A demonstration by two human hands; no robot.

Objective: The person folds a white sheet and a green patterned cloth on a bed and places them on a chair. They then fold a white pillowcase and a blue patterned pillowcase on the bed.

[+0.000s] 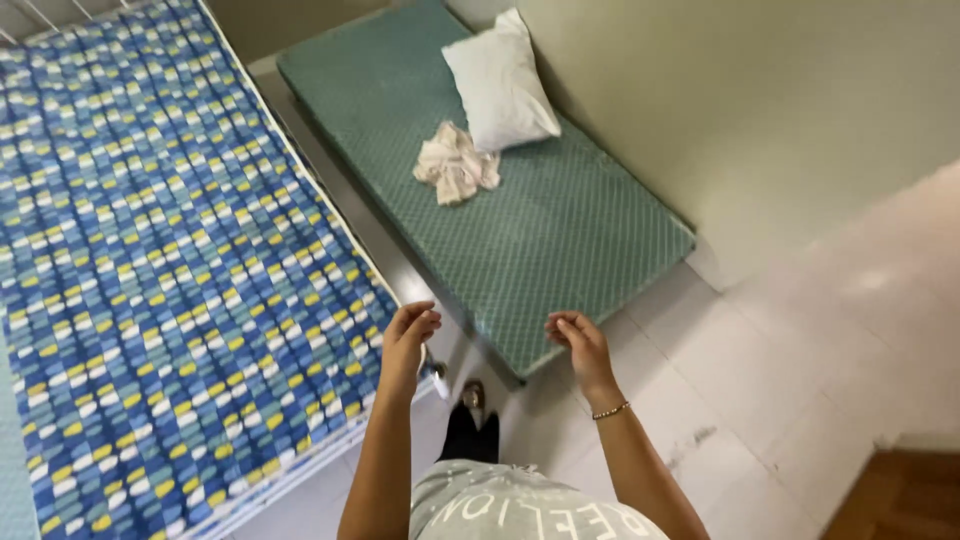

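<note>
Head view, looking down between two beds. Left hand (408, 330) raised, fingers loosely curled, holding nothing, hovering over the near corner of the blue-and-yellow patterned mattress (170, 260) on the white metal bed frame (330, 445). Right hand (578, 338) raised too, fingers half curled, empty, over the near edge of the green mattress (540, 230); beaded bracelet (610, 410) on that wrist. Hands apart from each other, touching neither mattress as far as visible.

Green mattress lying low against the wall (760, 110), white pillow (500, 85) at its far end, crumpled pale cloth (456, 163) just beside the pillow, touching or nearly so. Narrow gap of white tiled floor (760, 380) between the beds; dark shoes (472, 420) standing in that gap. Grey shirt (520, 505) at the bottom edge. Wooden strip at lower right corner, too cut off to identify.

Risks, judged only: tight standing room between frame and green mattress, so a shin or foot likely to knock the metal frame corner on a step forward. Floor looks glossy with a scuff mark, possible slip. Cloth and pillow well out of reach from here, so a long lean over the low mattress could cost balance.
</note>
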